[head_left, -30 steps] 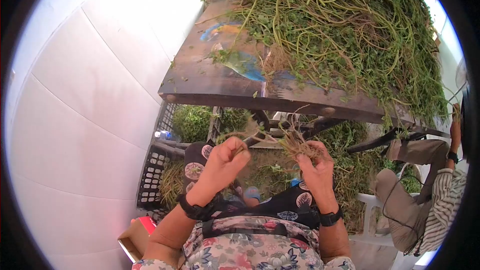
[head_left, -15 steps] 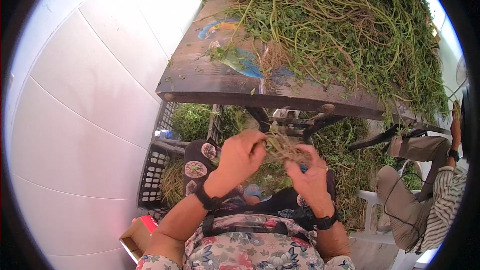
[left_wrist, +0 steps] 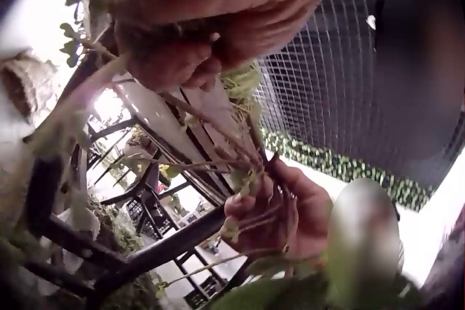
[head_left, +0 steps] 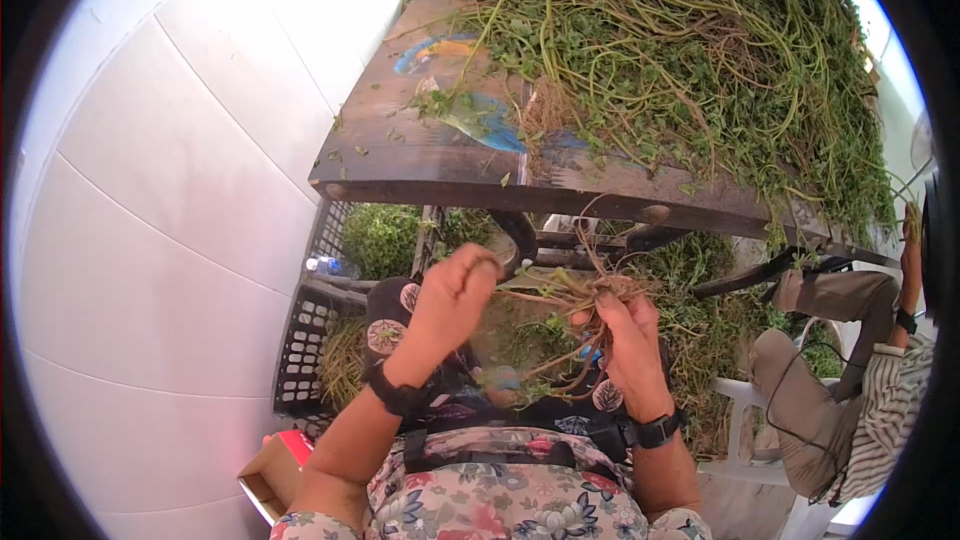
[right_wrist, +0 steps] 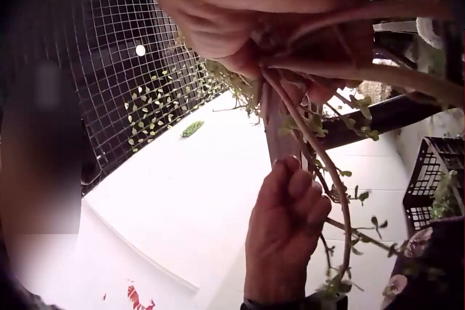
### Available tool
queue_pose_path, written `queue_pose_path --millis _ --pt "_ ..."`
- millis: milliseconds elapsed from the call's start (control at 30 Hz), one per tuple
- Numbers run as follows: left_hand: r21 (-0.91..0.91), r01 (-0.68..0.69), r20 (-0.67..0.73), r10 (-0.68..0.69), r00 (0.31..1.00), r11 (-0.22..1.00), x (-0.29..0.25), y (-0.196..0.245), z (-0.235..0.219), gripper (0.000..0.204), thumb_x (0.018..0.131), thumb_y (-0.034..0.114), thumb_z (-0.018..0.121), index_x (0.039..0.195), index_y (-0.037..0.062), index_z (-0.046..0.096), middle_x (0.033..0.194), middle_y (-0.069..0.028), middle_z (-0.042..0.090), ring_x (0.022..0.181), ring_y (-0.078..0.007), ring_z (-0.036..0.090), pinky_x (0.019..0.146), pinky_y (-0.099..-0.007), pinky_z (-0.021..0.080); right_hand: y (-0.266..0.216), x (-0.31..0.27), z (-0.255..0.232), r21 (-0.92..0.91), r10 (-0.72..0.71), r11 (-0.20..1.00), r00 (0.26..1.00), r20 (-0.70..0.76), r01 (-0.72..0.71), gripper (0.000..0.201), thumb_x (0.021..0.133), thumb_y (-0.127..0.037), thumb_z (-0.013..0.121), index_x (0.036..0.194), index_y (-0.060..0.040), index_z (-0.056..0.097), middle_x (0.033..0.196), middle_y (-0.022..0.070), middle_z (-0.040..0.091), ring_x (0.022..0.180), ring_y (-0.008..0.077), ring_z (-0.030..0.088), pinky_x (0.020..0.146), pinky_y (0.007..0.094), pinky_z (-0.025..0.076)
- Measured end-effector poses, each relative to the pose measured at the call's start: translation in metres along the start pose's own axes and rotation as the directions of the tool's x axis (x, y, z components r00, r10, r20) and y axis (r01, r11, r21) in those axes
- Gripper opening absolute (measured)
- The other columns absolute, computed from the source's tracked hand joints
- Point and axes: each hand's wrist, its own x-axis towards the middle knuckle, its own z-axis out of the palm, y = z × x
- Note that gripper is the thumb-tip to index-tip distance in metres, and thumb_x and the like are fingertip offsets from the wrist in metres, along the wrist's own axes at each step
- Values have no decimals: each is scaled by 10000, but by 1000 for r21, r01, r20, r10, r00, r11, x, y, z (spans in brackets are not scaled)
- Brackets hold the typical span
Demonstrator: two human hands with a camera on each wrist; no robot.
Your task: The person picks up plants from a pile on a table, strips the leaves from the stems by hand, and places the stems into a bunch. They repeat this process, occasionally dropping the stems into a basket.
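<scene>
The hands have drawn apart — left hand (head_left: 452, 298) pinches a stem, right hand (head_left: 622, 332) grips the rooty bunch (head_left: 590, 290) — below the herb-heaped wooden table (head_left: 420, 155), beside a white wall (head_left: 170, 190).

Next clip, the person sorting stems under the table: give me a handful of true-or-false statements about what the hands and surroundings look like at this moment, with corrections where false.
1. The right hand grips a rooty bunch of stems. True.
2. The left hand lies flat on the table. False: it is raised below the table edge, fingers curled, pinching a thin stem that runs to the bunch.
3. A big pile of green stems covers much of the tabletop. True.
4. The black plastic crate at the person's left sits on the table. False: it stands on the floor beside the person's knee.
5. A second person in a striped sleeve sits at the right. True.
</scene>
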Motion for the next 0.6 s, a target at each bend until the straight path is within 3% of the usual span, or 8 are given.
queue_pose_path --millis 33,133,167,467,600 --pt "139 -89 28 86 996 986 -3 1 3 121 848 120 531 874 11 575 706 -56 559 605 -174 532 573 -287 440 2 1 1 13 -1 1000 1000 10 1 192 892 -151 495 997 -3 557 887 73 633 746 116 596 683 252 468" --pt "221 -352 80 342 936 910 -7 6 17 149 780 53 580 923 13 587 745 -106 588 615 -233 563 577 -307 455 4 3 2 37 7 999 999 35 -9 210 892 -158 497 1007 5 562 900 71 628 756 113 585 690 257 460" --pt "262 -337 121 315 941 904 -9 11 17 222 737 40 617 958 31 600 773 -132 590 631 -276 576 568 -316 459 4 3 2 33 20 999 999 39 -21 221 887 -165 503 1015 5 564 909 66 622 769 110 573 703 261 450" --pt "471 -468 170 444 880 747 -12 20 29 221 701 62 652 915 65 598 732 -90 523 647 -287 563 536 -360 464 5 2 4 3 -5 1000 996 85 5 219 904 -177 501 1018 3 551 916 73 627 769 122 599 697 261 474" --pt "492 -437 148 423 894 753 -14 24 28 245 697 61 654 934 70 593 756 -79 533 666 -281 568 540 -359 471 7 1 3 -58 -19 998 993 118 26 224 909 -187 504 1038 -5 533 907 63 620 775 124 597 692 265 479"
